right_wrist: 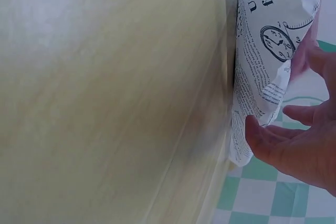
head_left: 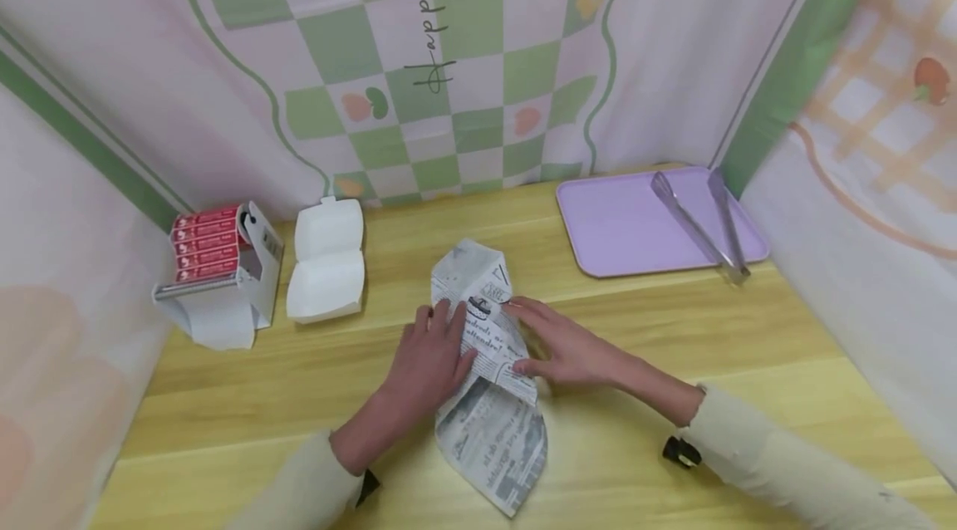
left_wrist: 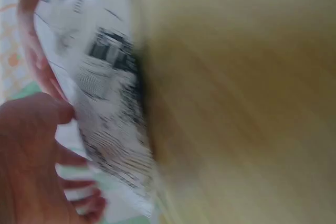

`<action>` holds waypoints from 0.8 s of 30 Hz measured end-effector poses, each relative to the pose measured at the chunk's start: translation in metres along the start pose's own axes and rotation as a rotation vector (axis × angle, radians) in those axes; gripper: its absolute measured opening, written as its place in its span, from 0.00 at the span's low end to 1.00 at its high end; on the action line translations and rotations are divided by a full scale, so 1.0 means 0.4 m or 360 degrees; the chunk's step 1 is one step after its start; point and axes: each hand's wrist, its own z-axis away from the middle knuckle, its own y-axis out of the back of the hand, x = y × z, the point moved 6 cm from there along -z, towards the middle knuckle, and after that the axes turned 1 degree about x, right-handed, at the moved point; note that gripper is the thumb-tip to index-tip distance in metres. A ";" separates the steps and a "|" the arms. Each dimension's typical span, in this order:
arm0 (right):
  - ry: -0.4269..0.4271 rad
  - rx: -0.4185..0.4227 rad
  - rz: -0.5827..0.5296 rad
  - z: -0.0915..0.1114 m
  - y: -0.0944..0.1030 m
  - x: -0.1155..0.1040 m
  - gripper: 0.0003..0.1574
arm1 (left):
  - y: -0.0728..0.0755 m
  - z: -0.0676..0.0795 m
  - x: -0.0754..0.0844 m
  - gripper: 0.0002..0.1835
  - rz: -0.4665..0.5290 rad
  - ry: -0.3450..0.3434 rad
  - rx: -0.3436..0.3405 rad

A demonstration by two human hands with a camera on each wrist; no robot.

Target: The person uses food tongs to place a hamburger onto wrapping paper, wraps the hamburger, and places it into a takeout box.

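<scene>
A newspaper-print wrapping paper (head_left: pixel 489 339) lies folded over itself in the middle of the wooden table, its near flap (head_left: pixel 497 447) spread toward me. Whatever may be inside it is hidden. My left hand (head_left: pixel 426 360) rests along the paper's left side, fingers on the folded part. On the opposite side, my right hand (head_left: pixel 571 347) touches the right edge with fingertips and thumb spread apart. The left wrist view shows the left hand (left_wrist: pixel 31 156) beside the raised paper side (left_wrist: pixel 110 87). In the right wrist view, the right hand's (right_wrist: pixel 304 140) fingers are loosely bent against the bulging paper (right_wrist: pixel 262 61).
An opened white clamshell box (head_left: pixel 326 289) stands left of the paper. Beyond it is a white dispenser box (head_left: pixel 257 264) with red packaging (head_left: pixel 205 243). Metal tongs (head_left: pixel 691 223) lie on a purple tray (head_left: pixel 613 223) at the back right. A patterned curtain (head_left: pixel 478 56) hangs behind.
</scene>
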 end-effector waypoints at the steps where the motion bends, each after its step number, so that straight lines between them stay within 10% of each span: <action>1: 0.0011 -0.0011 -0.0002 0.000 -0.001 0.001 0.52 | -0.005 -0.002 0.001 0.34 -0.0017 -0.0075 0.0004; 6: -0.0025 -0.0061 -0.0037 0.007 -0.008 0.001 0.54 | -0.037 -0.007 0.010 0.32 -0.0025 -0.0378 -0.0128; 16: -0.0128 -0.0158 0.0050 0.085 -0.055 -0.075 0.70 | -0.059 0.002 0.012 0.56 0.0036 -0.0338 -0.0298; 24: -0.0085 0.0296 0.0669 0.077 -0.048 -0.068 0.44 | -0.062 -0.011 0.034 0.55 -0.0014 -0.0282 -0.0197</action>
